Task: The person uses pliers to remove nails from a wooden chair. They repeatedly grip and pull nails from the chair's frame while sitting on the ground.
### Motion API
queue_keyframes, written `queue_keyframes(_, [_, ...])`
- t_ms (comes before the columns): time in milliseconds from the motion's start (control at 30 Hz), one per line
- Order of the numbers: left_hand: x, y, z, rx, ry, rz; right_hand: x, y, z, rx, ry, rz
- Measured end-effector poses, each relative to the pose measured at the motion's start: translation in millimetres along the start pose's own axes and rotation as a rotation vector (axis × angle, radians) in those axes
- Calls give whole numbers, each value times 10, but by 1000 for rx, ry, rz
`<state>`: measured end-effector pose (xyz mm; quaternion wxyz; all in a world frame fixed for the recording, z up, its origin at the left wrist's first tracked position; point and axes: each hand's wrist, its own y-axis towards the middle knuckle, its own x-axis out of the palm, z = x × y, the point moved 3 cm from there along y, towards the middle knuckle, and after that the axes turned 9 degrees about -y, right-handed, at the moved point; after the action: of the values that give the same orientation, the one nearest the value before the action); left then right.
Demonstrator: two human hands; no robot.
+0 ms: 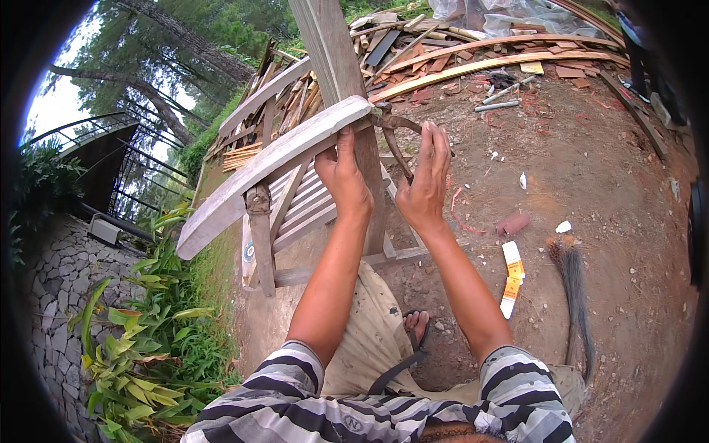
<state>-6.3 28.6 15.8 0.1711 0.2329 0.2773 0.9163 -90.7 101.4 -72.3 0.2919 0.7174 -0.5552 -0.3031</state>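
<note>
A weathered wooden chair (262, 235) with a slatted seat stands tilted before me. Its curved grey armrest (277, 159) slants from lower left up to the middle of the view. My left hand (346, 181) is closed around the armrest near its upper end, the thumb lying against its side. A pair of rusty pincers (399, 156) has its jaws at that end of the armrest. My right hand (428, 181) grips the pincers by their spread handles, fingers pointing up. Whatever sits between the jaws is too small to make out.
Scrap wood and broken tiles (436, 63) are heaped beyond the chair. On the dirt at right lie a bundle of wire (572, 295), a yellow-and-white folded carton (511, 277) and a reddish block (512, 223). Leafy plants (140, 325) border stone paving at left. Another person's legs (641, 59) show far right.
</note>
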Motion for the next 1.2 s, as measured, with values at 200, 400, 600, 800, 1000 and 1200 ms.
queue_keyframes(200, [-44,114,-71,31,91,-120,11,-36,68,-68,-49,49])
queue_keyframes(400, [-61,149,27,162,287,-220,56,24,-19,-108,-134,92])
queue_keyframes(600, [-36,174,19,240,314,-272,-3,46,136,-288,-227,131])
queue_keyframes(800, [-11,180,46,210,276,-294,-23,60,159,-288,-239,135])
queue_keyframes(1000, [-52,203,20,205,241,-317,-39,99,188,-341,-264,105])
queue_keyframes(1200, [-51,212,21,177,205,-315,-87,200,189,-324,-328,54])
